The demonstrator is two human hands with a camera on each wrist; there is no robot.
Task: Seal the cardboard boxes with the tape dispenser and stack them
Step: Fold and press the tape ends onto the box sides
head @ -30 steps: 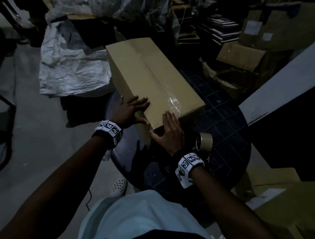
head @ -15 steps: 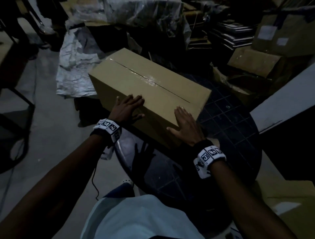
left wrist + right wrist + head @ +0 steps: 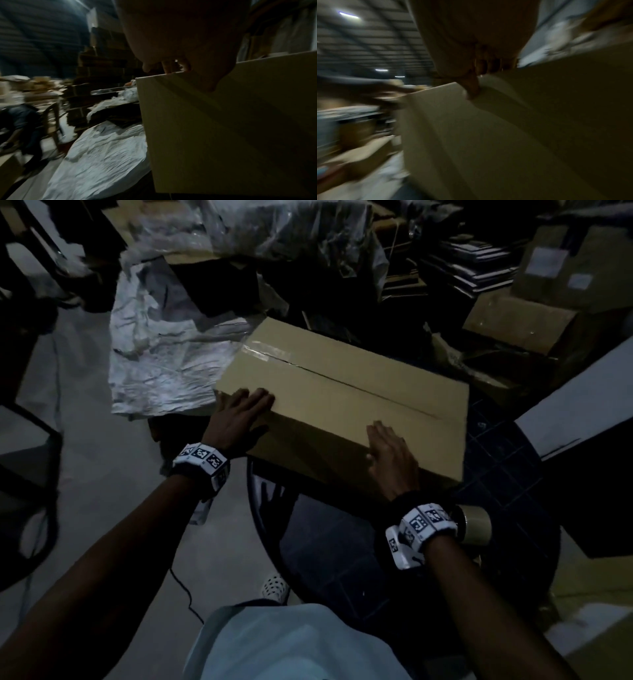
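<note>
Now I steady the box (image 3: 342,405) on the counter (image 3: 496,474), left hand (image 3: 239,416) and right hand (image 3: 390,457) flat on its near edge, grasping nothing. Its seam lies untaped; tape (image 3: 474,523) waits at four o'clock.

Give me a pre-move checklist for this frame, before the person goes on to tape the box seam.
1. Long brown cardboard box supported on the round dark table: ok, though its left end overhangs the edge.
2. Left hand steadying the box: ok, fingers flat over its near-left top edge.
3. Right hand steadying the box: ok, flat on the near side, fingertips at the top edge.
4. Top seam taped: not ok; clear tape shows only at the far-left end, the rest is an open dark slit.
5. Roll of tan tape within reach: ok, on the table beside the right wrist.
6. Tape's free end ready: cannot tell.
</note>
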